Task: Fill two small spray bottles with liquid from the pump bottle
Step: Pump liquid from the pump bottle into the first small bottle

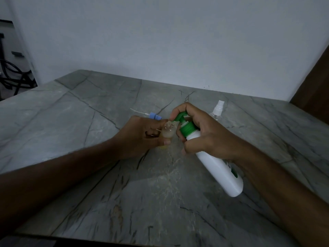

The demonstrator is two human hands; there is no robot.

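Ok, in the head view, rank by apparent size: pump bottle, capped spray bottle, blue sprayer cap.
1. White pump bottle, nearest the camera.
2. Capped spray bottle, farther back.
3. Blue sprayer cap, partly hidden behind the left hand.

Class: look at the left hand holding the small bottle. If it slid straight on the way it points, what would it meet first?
The left hand points right, toward the pump bottle. It would probably first meet the green pump nozzle above the small open bottle, then the right hand; depth is unclear.
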